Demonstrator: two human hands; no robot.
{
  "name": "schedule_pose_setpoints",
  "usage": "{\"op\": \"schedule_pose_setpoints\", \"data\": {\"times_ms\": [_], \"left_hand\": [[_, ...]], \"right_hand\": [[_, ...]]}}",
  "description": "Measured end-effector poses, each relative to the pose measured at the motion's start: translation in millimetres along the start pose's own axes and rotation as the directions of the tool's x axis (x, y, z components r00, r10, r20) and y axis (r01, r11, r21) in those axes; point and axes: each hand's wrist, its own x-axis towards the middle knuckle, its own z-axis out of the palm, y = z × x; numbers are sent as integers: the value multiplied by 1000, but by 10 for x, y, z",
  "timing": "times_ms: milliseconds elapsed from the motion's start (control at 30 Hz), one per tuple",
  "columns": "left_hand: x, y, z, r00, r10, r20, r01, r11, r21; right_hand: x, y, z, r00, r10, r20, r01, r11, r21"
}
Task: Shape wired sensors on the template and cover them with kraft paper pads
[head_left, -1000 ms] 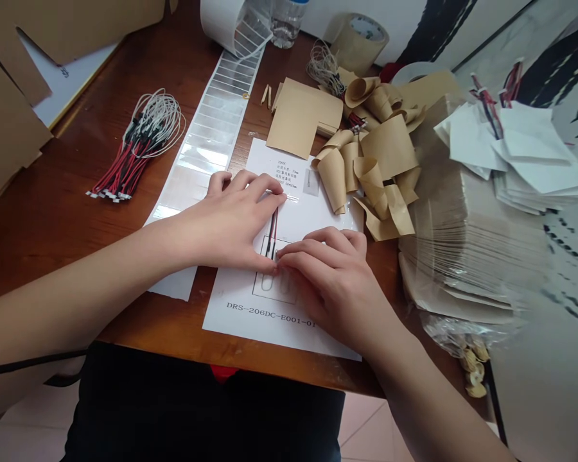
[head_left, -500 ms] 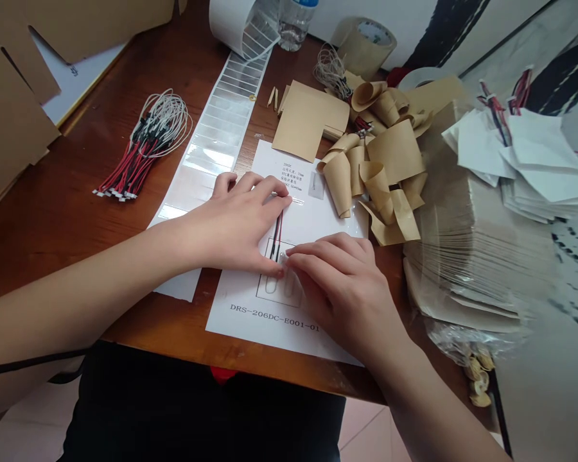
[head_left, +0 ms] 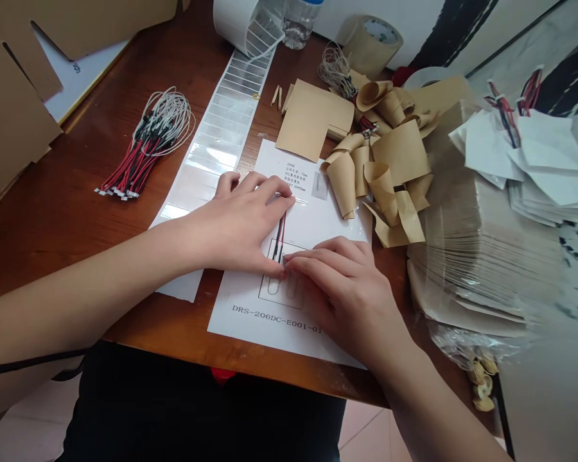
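My left hand point(head_left: 236, 224) lies spread on a printed white sheet point(head_left: 243, 324), its thumb tip beside the lower end of a short red-and-black wire pair point(head_left: 279, 239). My right hand point(head_left: 340, 295) is curled, with its fingertips pinching that wire's end against the sheet. The wire lies upright on the page between my hands, over a drawn rectangle outline. The hands hide the wire's tip and part of the drawing. The sheet bears the printed code DRS-206DC-E001-01.
On the wooden table point(head_left: 62, 237), a bundle of red-and-white wires point(head_left: 149, 151) and a strip of clear labels point(head_left: 216, 122) lie left. Curled kraft paper point(head_left: 395, 167) lies right of the sheet, beside a plastic-wrapped stack of kraft sheets point(head_left: 481, 263). Tape rolls stand behind.
The whole view has drifted slightly, so the table contents sit a little further right in the frame. Both hands stay on the wire and sheet, with no clear change in hold.
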Motion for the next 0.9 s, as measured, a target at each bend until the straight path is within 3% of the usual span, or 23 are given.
{"op": "schedule_pose_setpoints", "data": {"times_ms": [900], "left_hand": [[5, 11, -1, 1000, 0, -1, 0, 1000, -9]], "right_hand": [[-18, 48, -2, 999, -37, 35, 37, 999, -1]]}}
